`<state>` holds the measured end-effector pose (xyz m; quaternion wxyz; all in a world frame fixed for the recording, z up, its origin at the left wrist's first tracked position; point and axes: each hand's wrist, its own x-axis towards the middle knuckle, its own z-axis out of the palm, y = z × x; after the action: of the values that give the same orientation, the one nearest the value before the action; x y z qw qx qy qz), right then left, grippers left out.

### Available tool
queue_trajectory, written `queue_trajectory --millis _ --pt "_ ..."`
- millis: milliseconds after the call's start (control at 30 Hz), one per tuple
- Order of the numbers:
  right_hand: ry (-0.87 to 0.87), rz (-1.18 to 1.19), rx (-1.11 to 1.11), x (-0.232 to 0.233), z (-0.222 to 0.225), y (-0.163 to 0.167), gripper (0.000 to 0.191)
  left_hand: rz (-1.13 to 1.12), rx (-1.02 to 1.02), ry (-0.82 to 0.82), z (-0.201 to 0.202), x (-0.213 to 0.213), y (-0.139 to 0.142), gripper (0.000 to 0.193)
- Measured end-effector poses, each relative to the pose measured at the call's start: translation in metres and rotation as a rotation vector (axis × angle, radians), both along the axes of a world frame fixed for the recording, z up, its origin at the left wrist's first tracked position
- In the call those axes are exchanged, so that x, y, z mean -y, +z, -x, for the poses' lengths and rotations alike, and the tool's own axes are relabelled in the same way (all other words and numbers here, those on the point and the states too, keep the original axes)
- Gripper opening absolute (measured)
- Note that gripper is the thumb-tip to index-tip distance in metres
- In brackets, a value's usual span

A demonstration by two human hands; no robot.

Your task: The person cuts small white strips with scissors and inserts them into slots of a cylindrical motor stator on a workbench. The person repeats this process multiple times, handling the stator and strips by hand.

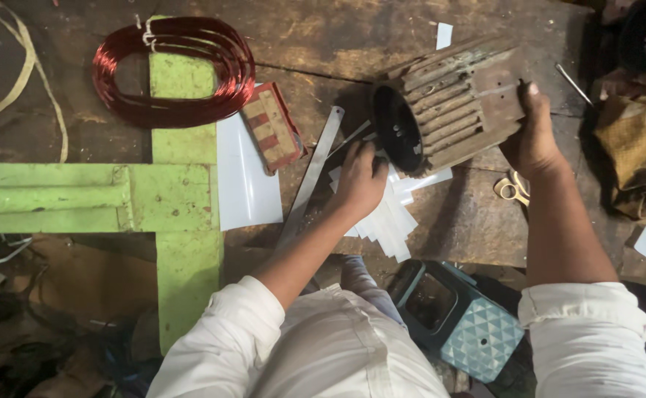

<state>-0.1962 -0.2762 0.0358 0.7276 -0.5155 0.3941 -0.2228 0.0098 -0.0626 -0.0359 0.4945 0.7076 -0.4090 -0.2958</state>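
On the worn wooden bench (456, 221), head view: finned motor housing (448, 103) lies on its side, open round end turned toward the person, ribs running away to the far right. All places below taken from this housing.

Right hand (533, 136) at the housing's far end, fingers curled over the end face, clenched on the casing and steadying it. Left hand (360, 177) just below the open mouth, fingers bent at the rim, resting over a fan of white paper strips (389, 221). Cannot tell whether those fingers pinch a strip or only press at the mouth; fingertips hidden.

Left of the housing: flat steel ruler (312, 173) lying slantwise, then a red-and-tan striped block (273, 127), a white sheet (245, 180), and further left a coil of red copper wire (172, 70) on a green painted frame (183, 140). Right of it, just past the right wrist, small scissors (511, 188). Below it, off the bench edge, a teal box (459, 320) with a patterned face.

Judgement on doing the work well: keep the right hand firm so the round casing cannot roll; keep the mouth facing the body so the bore stays visible; feed one strip at a time from the fan; mind the sharp inner edges at the rim.
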Motion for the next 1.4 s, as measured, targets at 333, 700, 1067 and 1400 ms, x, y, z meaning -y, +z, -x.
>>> queue_trajectory --millis 333,700,1067,1400 --pt "-0.103 0.042 -0.02 -0.018 -0.011 0.009 0.094 -0.111 0.062 -0.156 0.004 0.008 0.027 0.046" --pt "-0.251 0.082 -0.039 -0.075 -0.016 0.017 0.113 -0.096 0.29 -0.041 -0.034 0.048 0.037 0.043" --pt "-0.078 1.005 -0.846 -0.157 0.026 -0.018 0.038 -0.02 0.189 -0.051 -0.056 0.054 0.074 0.043" --pt "0.272 1.419 -0.928 -0.172 0.083 0.012 0.048 0.042 0.402 0.135 -0.04 0.049 0.087 0.042"
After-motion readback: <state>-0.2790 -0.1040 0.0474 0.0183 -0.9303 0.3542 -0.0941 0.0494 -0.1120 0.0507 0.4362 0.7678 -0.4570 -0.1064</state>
